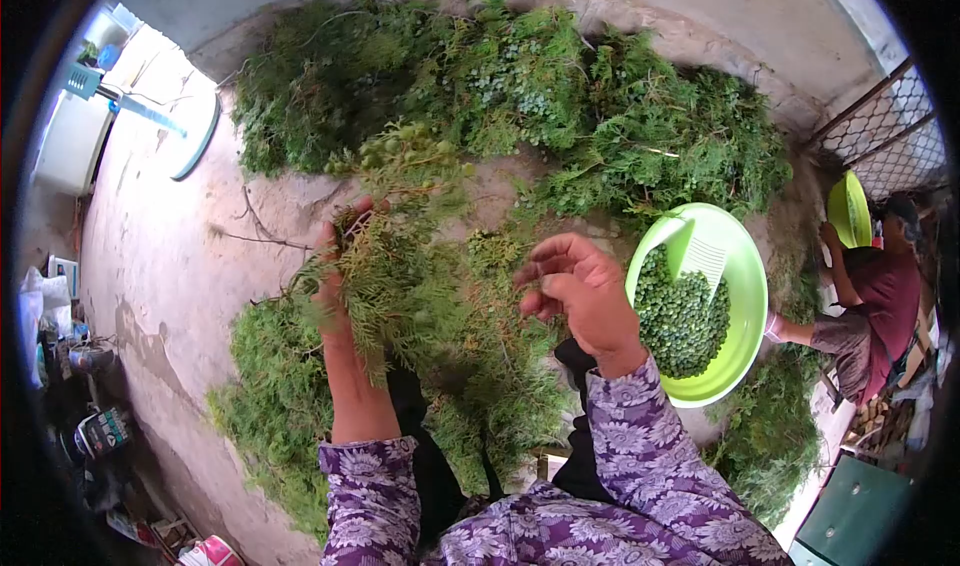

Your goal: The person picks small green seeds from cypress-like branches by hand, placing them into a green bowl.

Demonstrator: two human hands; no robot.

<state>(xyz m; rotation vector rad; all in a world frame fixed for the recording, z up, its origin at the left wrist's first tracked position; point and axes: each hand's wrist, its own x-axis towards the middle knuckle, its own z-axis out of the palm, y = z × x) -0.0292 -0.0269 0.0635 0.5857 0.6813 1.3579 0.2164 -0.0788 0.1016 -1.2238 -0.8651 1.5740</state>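
Observation:
My left hand (338, 271) is closed around a leafy arborvitae branch (385, 256), raised in front of me with small round green cones near its far end. The hand is partly blurred and hidden behind the foliage. To the right of the branch, and apart from it, my right hand (585, 291) has its fingers curled in against the thumb; whatever they may pinch is too small to make out. Just beyond that hand is a lime-green basin (748, 306) with a pile of small green cones (682, 316) in it.
Heaps of cut green branches (480, 76) lie along the wall, with more branches (265, 406) at my left and between my legs. A person (880, 306) sits at the right near another green basin (850, 211). A fan's round base (195, 136) stands at the far left.

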